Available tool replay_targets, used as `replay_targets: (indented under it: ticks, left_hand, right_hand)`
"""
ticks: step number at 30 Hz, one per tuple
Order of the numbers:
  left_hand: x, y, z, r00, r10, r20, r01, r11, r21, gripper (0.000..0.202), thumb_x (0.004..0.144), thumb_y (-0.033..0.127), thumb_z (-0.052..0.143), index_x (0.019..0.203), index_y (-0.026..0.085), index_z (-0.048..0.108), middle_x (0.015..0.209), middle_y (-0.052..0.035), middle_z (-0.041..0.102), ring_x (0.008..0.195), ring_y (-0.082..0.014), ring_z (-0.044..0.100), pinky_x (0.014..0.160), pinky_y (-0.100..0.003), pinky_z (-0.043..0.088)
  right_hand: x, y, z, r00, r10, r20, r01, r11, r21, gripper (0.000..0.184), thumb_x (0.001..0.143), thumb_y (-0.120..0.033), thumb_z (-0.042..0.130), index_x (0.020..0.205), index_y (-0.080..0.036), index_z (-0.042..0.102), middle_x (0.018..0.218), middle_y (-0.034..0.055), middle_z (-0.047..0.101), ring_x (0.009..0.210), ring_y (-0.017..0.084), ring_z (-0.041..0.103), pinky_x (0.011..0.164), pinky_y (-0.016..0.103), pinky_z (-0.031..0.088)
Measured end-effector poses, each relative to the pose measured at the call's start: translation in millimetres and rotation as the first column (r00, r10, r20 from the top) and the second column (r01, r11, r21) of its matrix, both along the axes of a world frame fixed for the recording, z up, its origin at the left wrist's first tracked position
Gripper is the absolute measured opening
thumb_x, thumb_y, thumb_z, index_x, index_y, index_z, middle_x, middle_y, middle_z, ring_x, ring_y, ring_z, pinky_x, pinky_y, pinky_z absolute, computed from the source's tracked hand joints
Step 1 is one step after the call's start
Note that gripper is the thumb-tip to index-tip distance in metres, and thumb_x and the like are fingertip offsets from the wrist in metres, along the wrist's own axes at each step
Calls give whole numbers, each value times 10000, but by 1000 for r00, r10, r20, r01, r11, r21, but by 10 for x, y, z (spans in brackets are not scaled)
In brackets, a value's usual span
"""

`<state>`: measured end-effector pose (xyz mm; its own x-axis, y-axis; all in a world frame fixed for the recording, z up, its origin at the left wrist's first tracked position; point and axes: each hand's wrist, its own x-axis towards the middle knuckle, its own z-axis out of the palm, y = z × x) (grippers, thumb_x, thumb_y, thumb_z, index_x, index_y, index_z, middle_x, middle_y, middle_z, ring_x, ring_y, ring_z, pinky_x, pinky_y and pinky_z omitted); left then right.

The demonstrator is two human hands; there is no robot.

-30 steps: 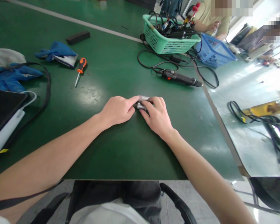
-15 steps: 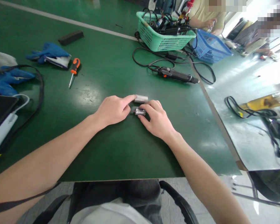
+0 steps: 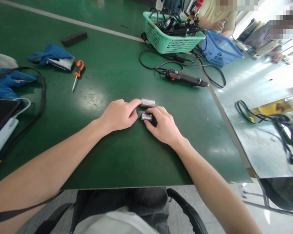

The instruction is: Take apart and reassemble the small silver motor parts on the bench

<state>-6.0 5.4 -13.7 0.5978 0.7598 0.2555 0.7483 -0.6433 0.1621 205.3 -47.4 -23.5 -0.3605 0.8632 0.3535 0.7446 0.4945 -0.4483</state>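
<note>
Two small silver metal cylinders lie on the green table mat [image 3: 127, 156]. My left hand [image 3: 119, 113] rests on the mat with its index finger stretched out, its tip touching the farther cylinder [image 3: 148, 102]; the other fingers are curled. My right hand [image 3: 162, 125] has its fingers pinched on the nearer cylinder [image 3: 146, 116], which lies between the two hands.
An orange-handled screwdriver [image 3: 77, 73], blue gloves [image 3: 51, 55] and a black cable [image 3: 40, 97] lie at the left. A black electric screwdriver [image 3: 185, 78] with cord lies beyond the hands. A green basket [image 3: 171, 39] and a blue basket [image 3: 219, 48] stand at the back, near another person [image 3: 217, 19].
The two cylinders, together between both hands a second ago, are now apart. My right hand has drawn one toward me while my left index finger stays on the other.
</note>
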Motion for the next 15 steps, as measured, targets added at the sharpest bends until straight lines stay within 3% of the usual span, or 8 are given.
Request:
replay_targets:
  ticks: [7, 15]
  left_hand:
    - [-18, 21, 2, 972, -231, -52, 230, 973, -25, 228, 891, 357, 499, 953, 215, 665, 742, -33, 709, 666, -214, 634, 712, -357, 455]
    - [-25, 51, -52, 957, -284, -61, 285, 958, 18, 211, 916, 357, 502, 852, 216, 645, 683, -20, 676, 622, -195, 610, 606, -325, 378]
  right_hand:
    - [-4, -16, 24, 1000, 12, 23, -12, 1000, 10, 244, 891, -211, 592, 1131, -234, 630, 1105, 95, 644, 1080, 285, 583, 981, 430, 508]
    - [-17, -34, 21, 998, 55, 6, -55, 998, 18, 253, 900, -213, 604, 1152, -214, 616, 1119, 102, 653, 1093, 289, 588, 989, 446, 507]
